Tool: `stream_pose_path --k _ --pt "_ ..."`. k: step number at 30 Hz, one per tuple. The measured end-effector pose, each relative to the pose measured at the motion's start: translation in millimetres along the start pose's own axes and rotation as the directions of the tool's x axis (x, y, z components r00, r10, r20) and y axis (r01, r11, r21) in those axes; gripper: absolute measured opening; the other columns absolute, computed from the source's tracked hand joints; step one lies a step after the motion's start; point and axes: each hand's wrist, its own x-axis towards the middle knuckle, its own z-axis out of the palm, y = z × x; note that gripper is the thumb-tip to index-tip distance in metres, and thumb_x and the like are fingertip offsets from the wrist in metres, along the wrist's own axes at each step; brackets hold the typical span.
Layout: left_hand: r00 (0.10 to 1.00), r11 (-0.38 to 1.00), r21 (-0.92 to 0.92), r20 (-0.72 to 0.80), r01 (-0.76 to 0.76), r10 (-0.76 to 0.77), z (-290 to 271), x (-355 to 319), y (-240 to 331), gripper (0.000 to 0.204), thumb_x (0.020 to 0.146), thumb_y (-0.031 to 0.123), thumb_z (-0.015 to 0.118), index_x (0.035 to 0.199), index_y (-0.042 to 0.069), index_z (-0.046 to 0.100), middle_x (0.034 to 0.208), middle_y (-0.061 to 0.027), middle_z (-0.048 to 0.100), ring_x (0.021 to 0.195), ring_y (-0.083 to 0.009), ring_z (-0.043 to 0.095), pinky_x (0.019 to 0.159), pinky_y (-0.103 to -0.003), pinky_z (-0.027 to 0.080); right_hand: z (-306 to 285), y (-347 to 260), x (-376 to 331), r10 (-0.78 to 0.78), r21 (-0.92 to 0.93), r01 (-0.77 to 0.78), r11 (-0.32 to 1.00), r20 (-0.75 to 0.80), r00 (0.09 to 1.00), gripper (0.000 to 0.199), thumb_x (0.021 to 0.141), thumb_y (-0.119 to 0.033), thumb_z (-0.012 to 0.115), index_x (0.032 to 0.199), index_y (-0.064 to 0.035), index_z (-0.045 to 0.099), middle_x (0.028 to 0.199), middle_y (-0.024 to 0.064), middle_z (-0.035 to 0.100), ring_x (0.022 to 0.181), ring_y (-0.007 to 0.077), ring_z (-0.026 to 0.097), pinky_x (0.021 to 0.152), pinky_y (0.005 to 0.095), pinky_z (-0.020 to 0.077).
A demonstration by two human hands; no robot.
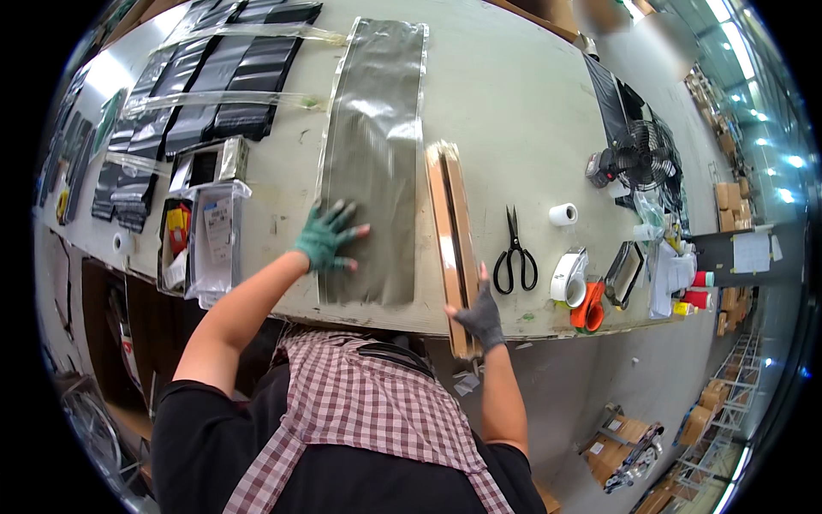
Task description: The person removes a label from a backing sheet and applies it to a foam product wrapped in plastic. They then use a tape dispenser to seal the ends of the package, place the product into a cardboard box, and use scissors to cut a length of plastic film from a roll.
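Observation:
A long, flat, shiny grey-green plastic bag [377,146] lies lengthwise on the table in front of me. My left hand [327,240], in a green glove with bare fingertips, rests on its lower left part with the fingers spread. Just right of the bag is a long, narrow cardboard bundle [445,214] with a dark lengthwise gap and clear wrapping at its far end. My right hand [482,317], in a grey glove, grips this bundle near its close end, which sticks out past the table edge.
Black scissors [515,253], a white roll [562,214], a tape roll [568,278] and an orange-handled tool [588,308] lie to the right, with a black fan [642,158] beyond. Stacked black bags [240,73] and a grey bin [216,240] stand left.

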Motion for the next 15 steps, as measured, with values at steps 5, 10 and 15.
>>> stream_pose_path --k 5,10,15 --pt "0.977 0.991 0.061 0.169 0.123 -0.132 -34.8 49.7 26.4 0.074 0.070 0.064 0.061 0.129 0.020 0.050 0.139 -0.0142 0.038 0.130 -0.0327 0.033 0.107 -0.050 0.023 -27.5 37.5 -101.7 0.130 0.400 -0.286 0.871 0.375 0.918 0.111 0.060 -0.028 0.086 0.143 -0.0036 0.015 0.128 0.0139 0.044 0.114 0.0236 0.048 0.098 0.0378 0.0408" --pt "0.981 0.978 -0.163 0.163 0.129 -0.102 11.5 -3.1 67.2 0.051 0.076 0.034 0.065 0.119 0.009 0.054 0.119 -0.0136 0.053 0.110 -0.0313 0.051 0.096 -0.040 0.042 -36.4 31.4 -155.0 0.132 0.476 -0.284 0.832 0.328 0.935 0.105 0.062 -0.034 0.082 0.142 -0.0031 0.021 0.129 0.0132 0.043 0.117 0.0236 0.045 0.099 0.0380 0.0383" --pt "1.000 1.000 0.023 -0.024 0.016 -0.015 33.5 -26.2 61.7 0.051 0.075 0.019 0.065 0.122 0.005 0.050 0.129 -0.0156 0.049 0.122 -0.0314 0.045 0.101 -0.039 0.040 -54.5 27.4 -158.5 -0.054 0.447 -0.138 0.884 0.390 0.919 0.106 0.061 -0.034 0.080 0.143 -0.0032 0.021 0.134 0.0130 0.040 0.121 0.0245 0.042 0.102 0.0383 0.0347"
